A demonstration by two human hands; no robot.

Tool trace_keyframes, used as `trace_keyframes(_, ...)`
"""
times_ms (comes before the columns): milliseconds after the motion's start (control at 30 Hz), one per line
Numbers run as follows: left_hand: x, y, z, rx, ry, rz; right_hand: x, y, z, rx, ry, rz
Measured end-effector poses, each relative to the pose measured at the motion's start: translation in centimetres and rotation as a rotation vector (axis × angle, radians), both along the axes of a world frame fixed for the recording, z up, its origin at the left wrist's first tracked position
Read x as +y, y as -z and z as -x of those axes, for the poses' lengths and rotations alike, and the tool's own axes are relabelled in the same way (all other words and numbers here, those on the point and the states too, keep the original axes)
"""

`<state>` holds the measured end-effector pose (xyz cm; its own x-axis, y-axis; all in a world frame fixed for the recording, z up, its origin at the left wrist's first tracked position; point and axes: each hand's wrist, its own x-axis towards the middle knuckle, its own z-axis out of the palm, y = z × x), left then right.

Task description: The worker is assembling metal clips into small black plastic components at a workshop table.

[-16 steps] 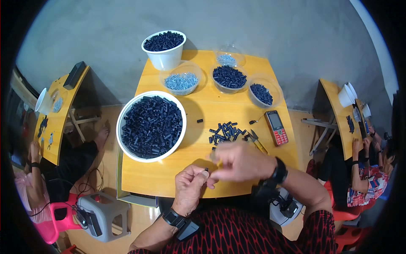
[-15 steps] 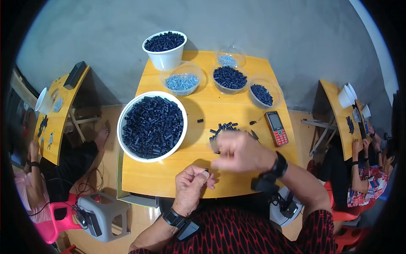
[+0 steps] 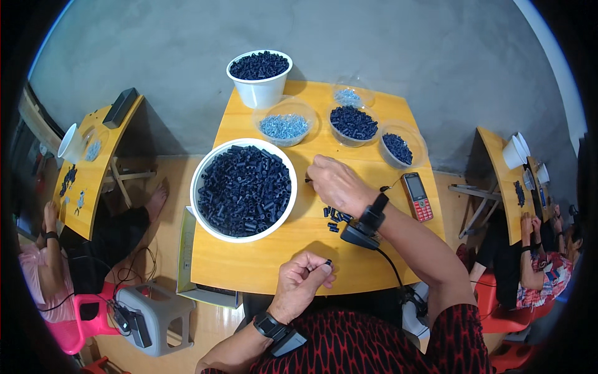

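Note:
My left hand [image 3: 300,280] is closed near the table's front edge, its thumb and forefinger pinching a small black plastic tube [image 3: 328,262]. Farther forward, my right hand [image 3: 339,186] reaches to the tabletop beside the large white bucket, fingers closed around a short black tube [image 3: 308,181] whose end shows at the fingertips. A scatter of loose black tubes [image 3: 334,215] lies under and beside my right wrist, partly covered by it. Left of both hands stands the large white bucket [image 3: 198,209], heaped with similar black tubes.
Behind are a second white bucket [image 3: 261,95] of black tubes and clear bowls holding silver screws [image 3: 283,126], black tubes [image 3: 354,123] and smaller black pieces [image 3: 397,148]. A red keypad phone [image 3: 417,196] lies at the right. Other people sit at side tables [image 3: 118,134].
My right hand has moved forward and left, from above the loose tubes to the lone tube beside the bucket, and closed on it. My left hand keeps its pinch; the view has shifted slightly.

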<state>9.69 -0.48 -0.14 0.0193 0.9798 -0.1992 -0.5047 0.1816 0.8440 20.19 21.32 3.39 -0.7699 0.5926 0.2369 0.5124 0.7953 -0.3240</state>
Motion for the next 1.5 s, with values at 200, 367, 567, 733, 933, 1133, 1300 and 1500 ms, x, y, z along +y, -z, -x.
trace_keyframes(200,-0.9,-1.8,0.6,0.203,-0.191,-0.197,-5.5,-4.4,-3.5,0.365,-0.079,0.237)
trace_keyframes(367,-1.1,-3.7,4.2,0.605,-0.751,-0.496,-9.3,-4.8,-7.8,0.347,-0.030,0.404)
trace_keyframes(567,-2.4,-4.6,12.4,0.525,-1.275,-0.313,-11.6,-1.8,-10.5,0.427,0.078,0.614)
trace_keyframes(733,-7.7,0.7,17.0,0.533,-1.207,-0.073,-12.2,-0.4,-10.3,0.549,0.040,0.685)
trace_keyframes(933,-9.6,5.5,18.4,0.311,-1.001,0.362,-12.0,-0.1,-10.5,0.537,0.028,0.559)
trace_keyframes(1133,-9.2,4.8,16.9,0.402,-1.113,0.261,-12.1,0.1,-10.3,0.581,0.062,0.653)
trace_keyframes(1300,-6.7,-1.0,12.4,0.706,-1.185,-0.125,-12.5,1.3,-10.6,0.836,0.092,1.114)
trace_keyframes(1500,-3.1,-3.3,5.5,0.741,-0.602,-0.266,-13.2,1.0,-10.8,0.961,0.150,1.276)
